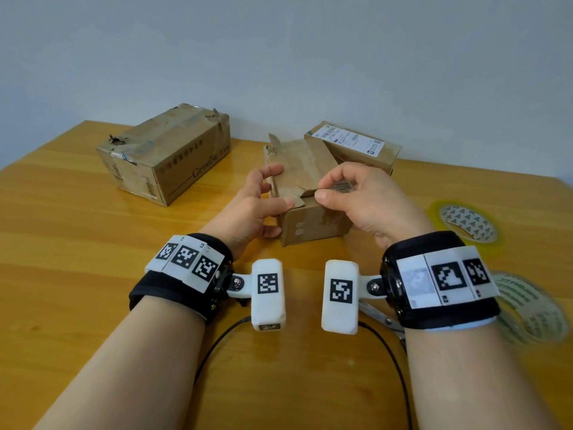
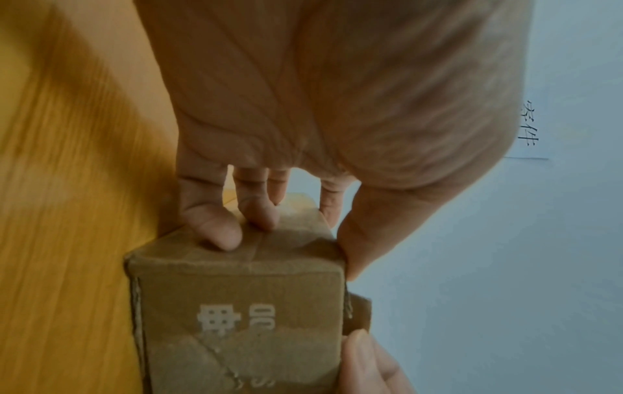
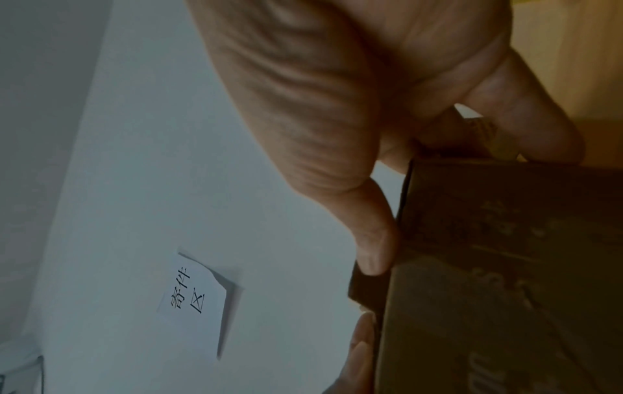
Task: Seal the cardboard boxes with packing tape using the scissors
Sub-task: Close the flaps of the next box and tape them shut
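A small brown cardboard box stands at the table's middle, its far flaps raised and a near flap folded down. My left hand grips its left side, thumb on the top front edge and fingers against the side wall. My right hand pinches the top right flap by a barcode sticker; in the right wrist view its thumb presses the dark box. The scissors lie on the table, mostly hidden under my right wrist. Two tape rolls lie at the right.
A larger worn box sits at the back left. Another box with a white shipping label sits right behind the small one. The wooden table ends at a pale wall. A paper sign hangs on that wall.
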